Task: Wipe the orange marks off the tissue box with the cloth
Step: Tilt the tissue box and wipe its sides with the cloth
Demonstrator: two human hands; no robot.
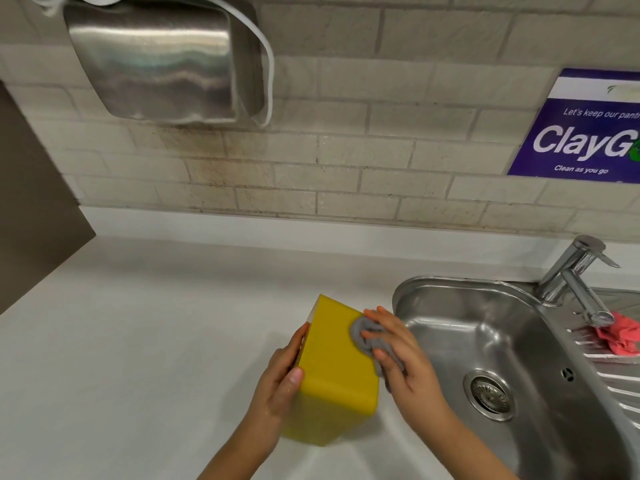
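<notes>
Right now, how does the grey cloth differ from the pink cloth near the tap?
The grey cloth is bunched under the right hand and pressed on the yellow tissue box; the pink cloth lies untouched on the sink drainboard, beside the tap. The grey cloth is mostly hidden by fingers, while the pink cloth lies partly cut off by the picture edge. Both are crumpled, not folded.

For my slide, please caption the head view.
Right hand rubs grey cloth on yellow tissue box, steadied by left hand.
</notes>
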